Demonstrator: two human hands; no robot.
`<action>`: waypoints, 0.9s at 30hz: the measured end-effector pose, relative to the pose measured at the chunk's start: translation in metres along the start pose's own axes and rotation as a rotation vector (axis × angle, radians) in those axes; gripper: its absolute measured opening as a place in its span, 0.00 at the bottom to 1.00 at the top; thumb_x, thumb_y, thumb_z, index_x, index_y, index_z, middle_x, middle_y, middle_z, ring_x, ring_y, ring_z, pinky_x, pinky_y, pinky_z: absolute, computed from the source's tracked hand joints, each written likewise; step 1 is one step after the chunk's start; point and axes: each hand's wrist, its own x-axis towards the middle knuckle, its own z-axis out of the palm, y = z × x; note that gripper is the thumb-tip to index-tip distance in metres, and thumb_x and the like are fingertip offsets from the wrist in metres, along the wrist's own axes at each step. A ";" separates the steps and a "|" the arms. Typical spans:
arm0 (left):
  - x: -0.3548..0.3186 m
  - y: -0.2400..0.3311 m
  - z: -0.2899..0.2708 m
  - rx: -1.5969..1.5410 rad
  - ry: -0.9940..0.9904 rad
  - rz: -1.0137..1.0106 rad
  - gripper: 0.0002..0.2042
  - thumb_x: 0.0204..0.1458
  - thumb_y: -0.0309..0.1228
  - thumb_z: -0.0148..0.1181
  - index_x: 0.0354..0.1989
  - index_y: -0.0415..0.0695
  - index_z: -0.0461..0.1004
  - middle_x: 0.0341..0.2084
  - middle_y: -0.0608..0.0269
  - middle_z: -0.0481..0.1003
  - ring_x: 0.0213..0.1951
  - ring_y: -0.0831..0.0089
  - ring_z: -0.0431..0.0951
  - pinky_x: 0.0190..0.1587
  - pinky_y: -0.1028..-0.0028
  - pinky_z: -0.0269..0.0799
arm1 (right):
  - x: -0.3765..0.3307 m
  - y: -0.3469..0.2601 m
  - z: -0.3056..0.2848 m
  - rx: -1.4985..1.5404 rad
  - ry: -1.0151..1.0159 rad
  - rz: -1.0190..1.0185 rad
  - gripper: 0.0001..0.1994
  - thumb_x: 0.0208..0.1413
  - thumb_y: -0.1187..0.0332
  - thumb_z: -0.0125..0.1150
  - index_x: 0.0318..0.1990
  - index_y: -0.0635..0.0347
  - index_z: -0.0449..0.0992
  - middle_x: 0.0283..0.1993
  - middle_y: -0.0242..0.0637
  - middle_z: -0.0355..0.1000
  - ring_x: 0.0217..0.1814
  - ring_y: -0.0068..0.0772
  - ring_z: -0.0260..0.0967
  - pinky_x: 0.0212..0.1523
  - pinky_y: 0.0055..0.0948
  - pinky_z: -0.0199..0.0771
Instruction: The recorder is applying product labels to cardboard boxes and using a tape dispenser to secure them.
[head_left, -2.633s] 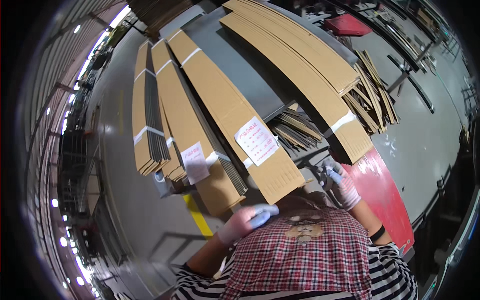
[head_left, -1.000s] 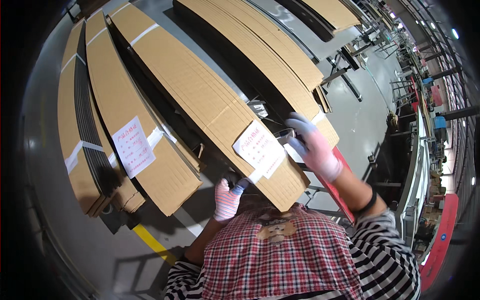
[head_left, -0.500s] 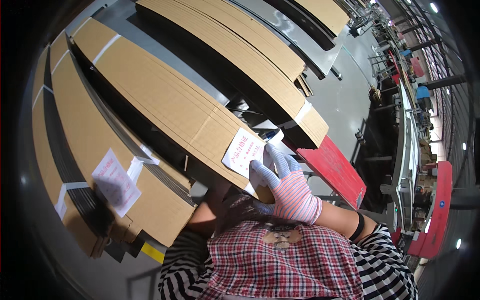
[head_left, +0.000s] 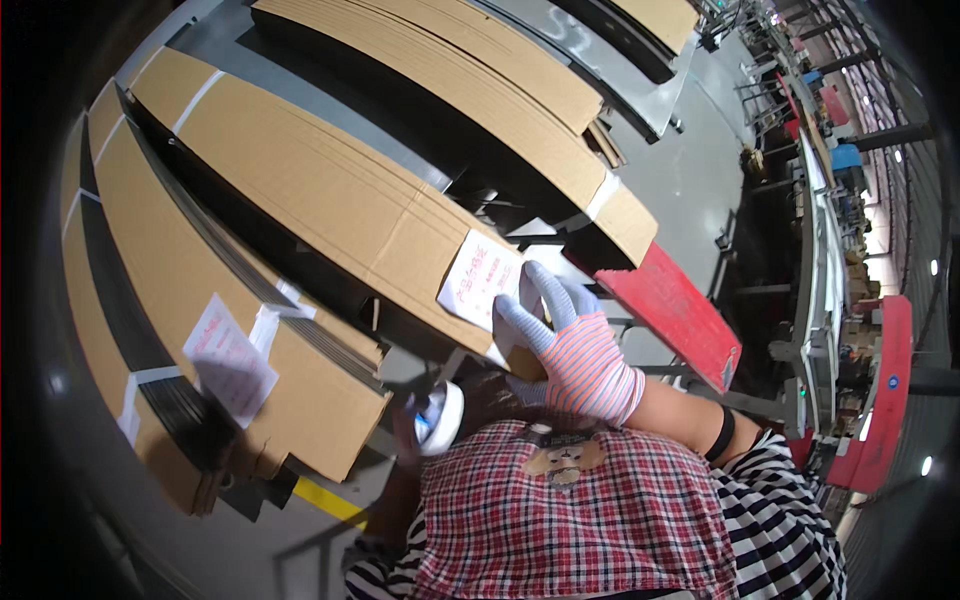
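Observation:
My right hand (head_left: 582,355), in a striped glove with grey-blue fingers, is at the near end of a long cardboard-topped bundle (head_left: 330,190). Its fingers are spread, two of them touching the edge of a white paper label (head_left: 482,278) with red print on the bundle's top. My left hand (head_left: 408,428) is dark in shadow, left of my apron. In it is a white ring-shaped roll (head_left: 443,418) with some blue inside, probably tape; its fingers are partly hidden.
More long cardboard bundles with white bands lie left (head_left: 215,260) and beyond (head_left: 480,100); one at left bears another label (head_left: 228,360). A red board (head_left: 680,315) juts out at right. Yellow floor tape (head_left: 328,503) shows below the left bundles.
My left hand has come into sight beside the apron with the white roll, after its forearm reached toward the bundle's end. My right hand stays at the label. The view has shifted slightly.

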 end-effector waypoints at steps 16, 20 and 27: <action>-0.015 0.123 0.259 2.281 0.288 0.097 0.31 0.45 0.61 0.57 0.48 0.48 0.71 0.32 0.49 0.78 0.37 0.50 0.78 0.38 0.58 0.73 | 0.067 0.057 -0.077 -0.202 -0.317 -0.661 0.11 0.50 0.62 0.60 0.40 0.55 0.77 0.28 0.44 0.74 0.33 0.50 0.73 0.34 0.41 0.74; -0.017 0.121 0.263 2.116 0.288 0.279 0.30 0.50 0.56 0.56 0.58 0.54 0.62 0.34 0.49 0.78 0.38 0.49 0.78 0.40 0.57 0.73 | 0.096 0.116 -0.028 0.486 -0.503 -0.373 0.11 0.56 0.61 0.59 0.42 0.56 0.73 0.30 0.41 0.75 0.32 0.36 0.73 0.35 0.32 0.72; -0.022 0.117 0.259 2.037 0.391 0.274 0.30 0.49 0.54 0.58 0.58 0.56 0.62 0.32 0.51 0.78 0.35 0.50 0.78 0.37 0.58 0.73 | 0.111 0.105 -0.011 0.377 -0.588 -0.420 0.09 0.53 0.64 0.59 0.39 0.55 0.75 0.29 0.42 0.75 0.31 0.41 0.73 0.31 0.36 0.72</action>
